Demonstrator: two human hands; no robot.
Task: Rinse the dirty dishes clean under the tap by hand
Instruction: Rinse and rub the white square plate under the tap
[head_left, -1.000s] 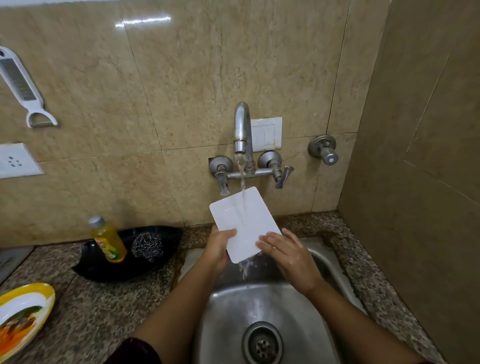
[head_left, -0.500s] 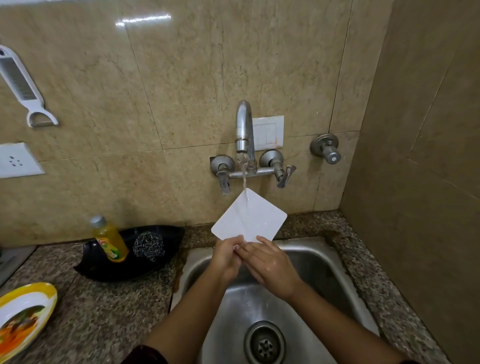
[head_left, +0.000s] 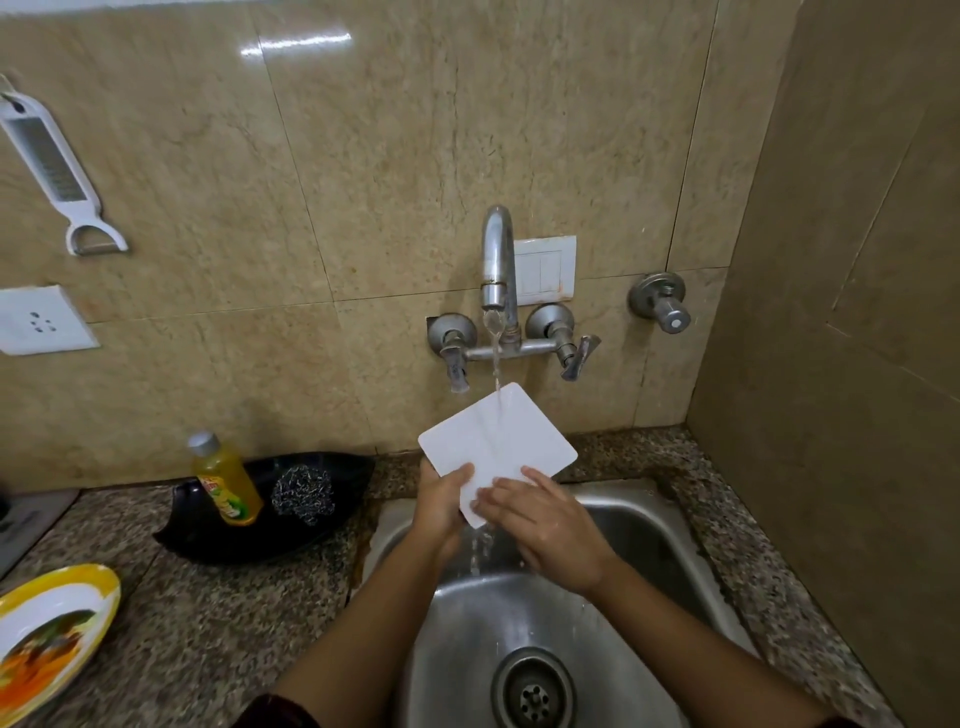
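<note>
You are standing at a steel sink (head_left: 457, 644) set into a speckled granite counter (head_left: 208, 623), in a corner of beige tiled wall (head_left: 363, 182). A white grater-peeler (head_left: 52, 166) is hanging on the wall at the left, above a socket (head_left: 41, 319). A switch plate (head_left: 545, 270) is sitting just behind the tap (head_left: 496, 260), and a separate valve (head_left: 662, 304) is sticking out to its right. On the counter to the left, a black tray (head_left: 218, 540) is holding a yellow detergent bottle (head_left: 226, 478) and a steel scrubber (head_left: 304, 491). Nearer you, a yellow-rimmed plate (head_left: 101, 587) with orange smears is lying at the frame's edge.

The tap is running, and the water (head_left: 496, 364) is landing on the white plate (head_left: 498, 441), which you are holding over the back of the sink, below the spout. The plate is flat, nearly square and round-cornered. It is standing on a corner like a diamond, its face turned toward you. One corner is pointing up at the tap, the opposite one down between your hands, so its long diagonal is running almost along the stream. Water is draining off that low corner.

Your left hand (head_left: 439, 512) is gripping the lower left edge, thumb on the front. Your right hand (head_left: 550, 535) is lying flat, fingers straight, pressing the lower face.
</note>
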